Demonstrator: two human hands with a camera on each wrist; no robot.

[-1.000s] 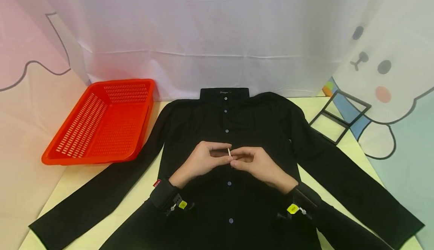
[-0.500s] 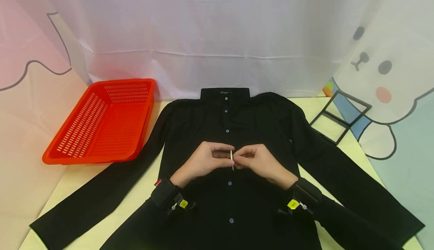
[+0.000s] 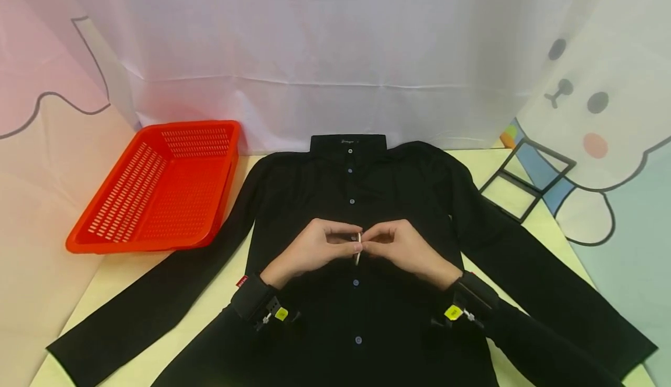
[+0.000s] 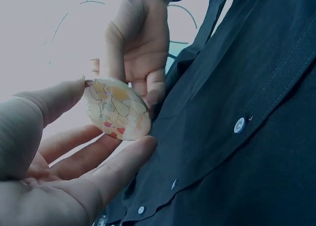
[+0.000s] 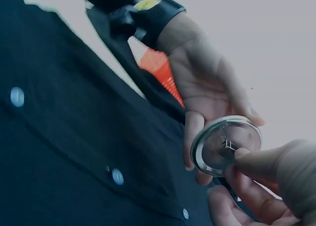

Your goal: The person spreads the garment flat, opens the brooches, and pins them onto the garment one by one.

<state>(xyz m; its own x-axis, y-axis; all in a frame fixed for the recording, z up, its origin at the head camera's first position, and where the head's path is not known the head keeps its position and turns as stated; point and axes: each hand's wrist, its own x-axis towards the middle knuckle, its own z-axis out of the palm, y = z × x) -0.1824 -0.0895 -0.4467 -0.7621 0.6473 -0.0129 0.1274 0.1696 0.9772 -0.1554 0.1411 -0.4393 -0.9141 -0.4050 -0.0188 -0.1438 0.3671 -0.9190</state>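
My left hand (image 3: 320, 248) holds a round pin badge (image 4: 118, 110) by its edges, between thumb and fingers. A pale cartoon picture with small red hearts covers its front, seen in the left wrist view. In the right wrist view the badge's shiny metal back shows a wire pin (image 5: 229, 146). My right hand (image 3: 408, 250) pinches at that pin with thumb and finger. Whether the pin is unclasped I cannot tell. Below both hands a black button-up shirt (image 3: 409, 194) lies spread face up, sleeves out to both sides.
A red plastic basket (image 3: 180, 200) stands at the back left, beside the shirt's sleeve. At the right, a black two-pane frame (image 3: 519, 187) lies by the other sleeve. A pale yellow table (image 3: 474, 162) shows around the shirt, with white cloth (image 3: 346, 55) hanging behind.
The badge has turned slightly and sits a little further right than a second ago. My right fingers have shifted up and drawn together at its back. Shirt, basket and frame stay put.
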